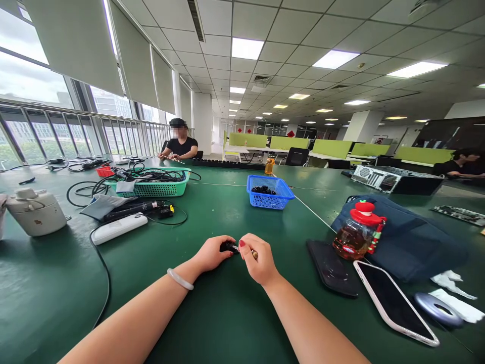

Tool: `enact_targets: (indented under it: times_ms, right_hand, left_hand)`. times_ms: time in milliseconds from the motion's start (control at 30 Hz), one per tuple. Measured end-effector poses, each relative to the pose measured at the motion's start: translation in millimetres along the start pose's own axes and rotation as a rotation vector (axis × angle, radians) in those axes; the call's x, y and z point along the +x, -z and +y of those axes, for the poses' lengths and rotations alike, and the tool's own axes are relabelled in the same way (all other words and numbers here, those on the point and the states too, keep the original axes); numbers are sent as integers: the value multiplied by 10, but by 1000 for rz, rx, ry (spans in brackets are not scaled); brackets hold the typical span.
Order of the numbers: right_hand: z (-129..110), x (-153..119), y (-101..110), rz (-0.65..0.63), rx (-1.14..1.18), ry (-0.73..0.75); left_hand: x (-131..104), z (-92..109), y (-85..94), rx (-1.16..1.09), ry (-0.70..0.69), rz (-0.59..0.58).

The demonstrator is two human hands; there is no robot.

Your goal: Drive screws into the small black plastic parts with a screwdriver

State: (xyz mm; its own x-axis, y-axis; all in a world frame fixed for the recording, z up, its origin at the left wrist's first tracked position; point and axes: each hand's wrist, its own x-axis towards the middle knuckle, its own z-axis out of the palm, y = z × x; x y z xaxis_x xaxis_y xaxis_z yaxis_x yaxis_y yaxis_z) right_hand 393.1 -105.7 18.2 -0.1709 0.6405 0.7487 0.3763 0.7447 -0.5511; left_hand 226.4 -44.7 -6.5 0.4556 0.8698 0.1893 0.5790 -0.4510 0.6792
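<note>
My left hand (216, 253), with a pale bangle (180, 279) on its wrist, is closed around a small black part (228, 246) held down at the green tabletop. In my right fist (259, 258) is a slim screwdriver-like tool; its brownish handle end (254, 254) sticks out of the fist. The tool's light metal tip (235, 247) points left and meets the black part. Fingers cover most of both items, so the exact kind of the part stays hidden. Ahead of my hands stands a blue basket (270, 202) with several small black pieces (263, 190) in it.
To the left are a green basket (162, 189) of cables, a white power strip (119, 229) and a beige jug (37, 212). On the right lie a black pouch (331, 268), a phone (396, 302), a red-lidded bottle (358, 230) and a dark bag (413, 237). A person (182, 144) sits across the table.
</note>
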Motion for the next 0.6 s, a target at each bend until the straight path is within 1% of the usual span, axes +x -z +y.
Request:
enact_targets:
  times_ms: [300,500,600]
  right_hand:
    - [-85,0,-41,-152,-163,176]
    - [-85,-12,-63,-201,-258,250]
    - [-85,-13,-72,-202,-289,282]
  left_hand:
    - [-21,48,17,-26,-31,-10]
    - [-21,68,30,-27,2,-7]
    - [-26,81,37,-30,13,-8]
